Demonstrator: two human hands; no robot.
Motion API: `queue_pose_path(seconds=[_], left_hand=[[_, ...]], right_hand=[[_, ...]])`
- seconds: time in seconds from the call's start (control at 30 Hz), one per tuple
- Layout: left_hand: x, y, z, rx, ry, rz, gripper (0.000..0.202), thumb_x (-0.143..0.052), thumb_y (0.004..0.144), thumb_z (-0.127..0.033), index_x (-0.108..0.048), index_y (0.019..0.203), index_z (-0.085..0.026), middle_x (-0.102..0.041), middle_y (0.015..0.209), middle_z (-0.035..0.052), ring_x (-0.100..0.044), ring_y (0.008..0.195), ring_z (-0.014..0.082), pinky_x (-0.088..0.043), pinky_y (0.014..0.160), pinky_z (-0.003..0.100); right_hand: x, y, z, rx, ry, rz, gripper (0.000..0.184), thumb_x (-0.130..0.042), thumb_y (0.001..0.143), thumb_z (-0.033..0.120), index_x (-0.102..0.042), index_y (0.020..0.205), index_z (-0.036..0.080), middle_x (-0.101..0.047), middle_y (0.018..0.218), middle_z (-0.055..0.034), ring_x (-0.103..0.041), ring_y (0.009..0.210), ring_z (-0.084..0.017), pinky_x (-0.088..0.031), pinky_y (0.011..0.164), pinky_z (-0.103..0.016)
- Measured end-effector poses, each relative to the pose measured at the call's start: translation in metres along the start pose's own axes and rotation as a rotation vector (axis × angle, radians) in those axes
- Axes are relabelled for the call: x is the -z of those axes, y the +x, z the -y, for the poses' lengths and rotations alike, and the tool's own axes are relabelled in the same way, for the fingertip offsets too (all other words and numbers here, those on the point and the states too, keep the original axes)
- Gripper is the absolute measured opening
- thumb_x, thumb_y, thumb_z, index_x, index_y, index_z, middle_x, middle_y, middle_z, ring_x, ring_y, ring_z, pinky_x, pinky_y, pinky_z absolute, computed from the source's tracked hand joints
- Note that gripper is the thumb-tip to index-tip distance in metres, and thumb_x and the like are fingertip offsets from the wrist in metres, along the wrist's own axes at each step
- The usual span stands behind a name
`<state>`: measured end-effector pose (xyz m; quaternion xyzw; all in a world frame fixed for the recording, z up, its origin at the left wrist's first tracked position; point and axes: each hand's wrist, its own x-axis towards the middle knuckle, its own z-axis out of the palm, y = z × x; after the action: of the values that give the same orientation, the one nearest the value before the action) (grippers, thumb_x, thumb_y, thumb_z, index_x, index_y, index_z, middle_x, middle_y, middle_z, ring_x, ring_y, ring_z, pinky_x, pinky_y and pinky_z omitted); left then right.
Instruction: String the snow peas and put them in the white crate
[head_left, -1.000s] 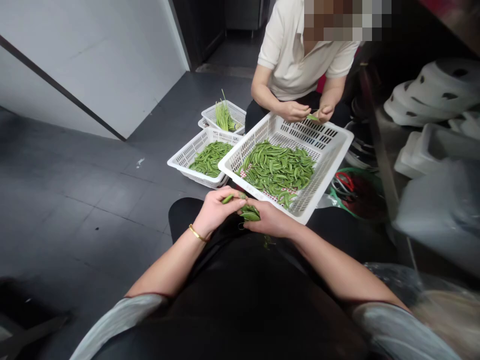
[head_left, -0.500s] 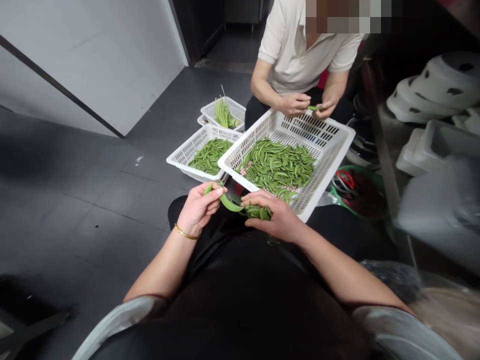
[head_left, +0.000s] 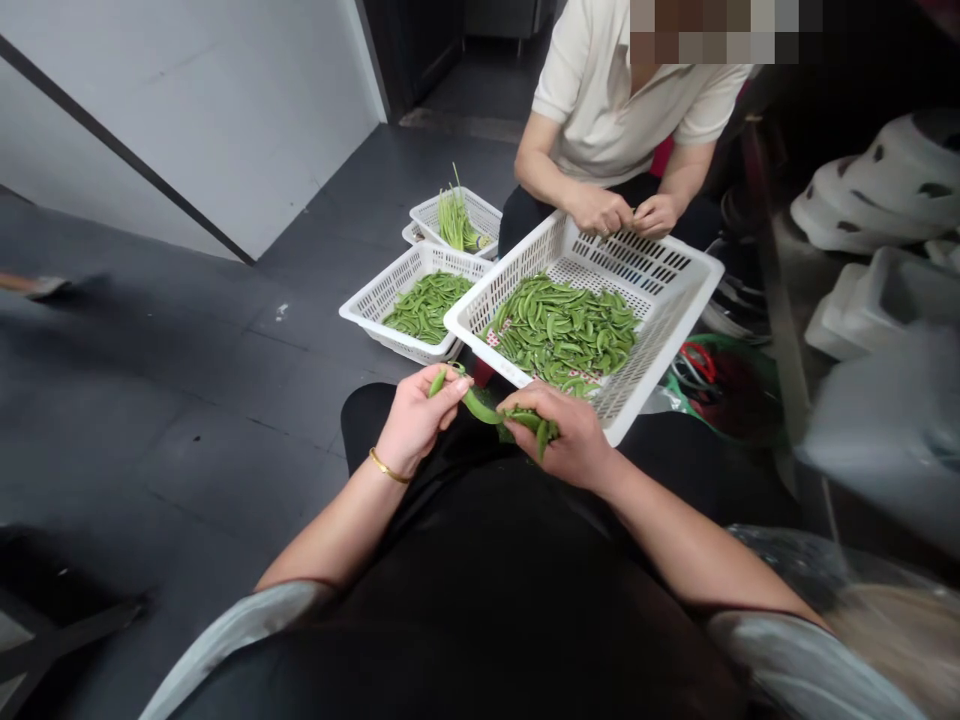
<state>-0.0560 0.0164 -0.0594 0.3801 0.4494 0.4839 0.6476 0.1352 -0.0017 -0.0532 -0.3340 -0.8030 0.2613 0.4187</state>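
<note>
My left hand (head_left: 424,415) is closed, pinching a green pea pod (head_left: 478,407) between thumb and fingers. The pod's other end meets the fingertips of my right hand (head_left: 566,435). That hand is closed around several more pea pods (head_left: 541,428), which stick out past the thumb. Both hands are held over my lap, just in front of a large white slatted basket (head_left: 660,375). A heap of pea pods (head_left: 566,325) covers part of its bottom. Left of it, a smaller white basket (head_left: 367,318) holds another pile of pods (head_left: 427,305).
Across the large basket sits a co-worker (head_left: 619,120), both hands together above its far rim. Behind the smaller basket, another white basket (head_left: 427,215) holds long green stalks (head_left: 454,222). White plastic tubs (head_left: 885,300) stand at the right, near a green-rimmed container (head_left: 724,390) on the floor.
My right fingers have closed in on the pod's end and the bunch. The co-worker's hands have come together, and their pod is no longer visible. The view has shifted slightly.
</note>
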Motion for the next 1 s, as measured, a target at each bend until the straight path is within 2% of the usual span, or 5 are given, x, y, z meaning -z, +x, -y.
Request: queue_pose_path(seconds=[0.17,0.43,0.63,0.87,1.0], left_hand=[[-0.006,-0.008,-0.001,0.047,0.137,0.146,0.026,-0.072,0.071,-0.033,-0.061,0.082,-0.012,-0.062,0.062,0.0024,-0.037,0.039,0.0028,-0.023,0.036,0.016],[-0.015,-0.012,0.011,0.133,0.051,0.250,0.030,-0.072,0.070,-0.038,-0.061,0.079,-0.012,-0.042,0.051,-0.0057,-0.027,0.038,0.0015,-0.017,0.036,0.016],[-0.013,-0.014,0.012,0.064,0.149,0.239,0.030,-0.069,0.073,-0.039,-0.065,0.087,-0.013,-0.043,0.049,-0.0051,-0.033,0.039,0.0043,-0.025,0.037,0.018],[-0.023,-0.015,0.013,-0.245,0.386,0.168,0.017,-0.061,0.079,-0.028,-0.067,0.089,-0.015,-0.068,0.088,0.0063,-0.062,0.080,0.0166,-0.047,0.074,0.026],[-0.029,-0.018,0.016,-0.304,0.476,0.239,0.014,-0.058,0.081,-0.025,-0.068,0.085,-0.015,-0.067,0.080,0.0043,-0.060,0.074,0.0148,-0.045,0.071,0.024]], right_hand=[[0.005,0.002,0.005,-0.026,0.318,0.282,0.014,-0.055,0.074,0.007,-0.060,0.081,0.019,-0.063,0.076,-0.0011,-0.058,0.066,-0.011,-0.046,0.062,-0.022],[-0.009,-0.001,0.012,-0.522,0.906,0.186,0.011,-0.066,0.070,0.019,-0.056,0.069,0.016,-0.057,0.064,0.0028,-0.052,0.044,-0.006,-0.040,0.042,-0.018],[-0.008,0.002,0.021,-0.672,0.985,0.164,0.013,-0.065,0.066,0.019,-0.052,0.068,0.017,-0.056,0.058,0.0044,-0.048,0.039,-0.006,-0.037,0.037,-0.018],[-0.002,0.000,0.035,-0.369,0.402,0.125,0.011,-0.054,0.068,0.010,-0.059,0.068,0.020,-0.060,0.069,0.0020,-0.054,0.063,-0.011,-0.045,0.062,-0.023],[0.003,0.000,0.023,-0.479,0.625,0.157,0.007,-0.059,0.073,0.021,-0.053,0.070,0.020,-0.057,0.066,0.0029,-0.051,0.049,-0.008,-0.042,0.049,-0.022]])
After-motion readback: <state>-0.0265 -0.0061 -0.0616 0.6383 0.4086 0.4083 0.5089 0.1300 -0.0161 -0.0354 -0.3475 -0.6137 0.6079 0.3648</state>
